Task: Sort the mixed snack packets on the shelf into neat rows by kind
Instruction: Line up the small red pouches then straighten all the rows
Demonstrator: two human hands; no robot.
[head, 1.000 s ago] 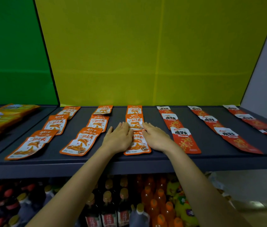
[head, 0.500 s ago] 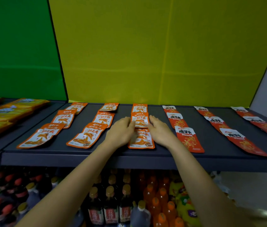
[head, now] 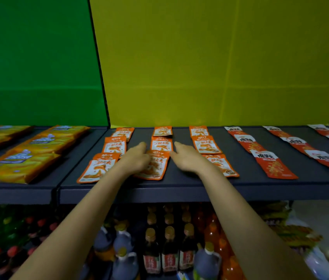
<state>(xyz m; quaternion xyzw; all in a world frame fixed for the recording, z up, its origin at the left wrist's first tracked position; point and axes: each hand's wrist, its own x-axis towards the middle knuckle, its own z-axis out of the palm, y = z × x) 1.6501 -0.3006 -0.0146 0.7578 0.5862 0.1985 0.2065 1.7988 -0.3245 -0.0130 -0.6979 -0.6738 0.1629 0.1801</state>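
Orange snack packets lie in three rows on the dark shelf (head: 179, 186). My left hand (head: 136, 157) and my right hand (head: 187, 158) lie flat with straight fingers on either side of the middle row. The left hand rests on the front packet of the middle row (head: 155, 166); the right hand lies just right of it and partly covers the front packet of the right orange row (head: 223, 165). The second packet of the middle row (head: 161, 144) sits between my fingertips. Red packets (head: 273, 164) with white labels lie in rows further right.
Long yellow packets (head: 20, 162) fill the neighbouring shelf on the left. Green and yellow back panels stand behind the shelves. Bottles of dark sauce (head: 169, 249) and orange drink stand on the lower shelf beneath my arms.
Both hands have shifted one row to the left, from the right orange row to the middle one. The view has swung left, bringing the yellow packets closer in.
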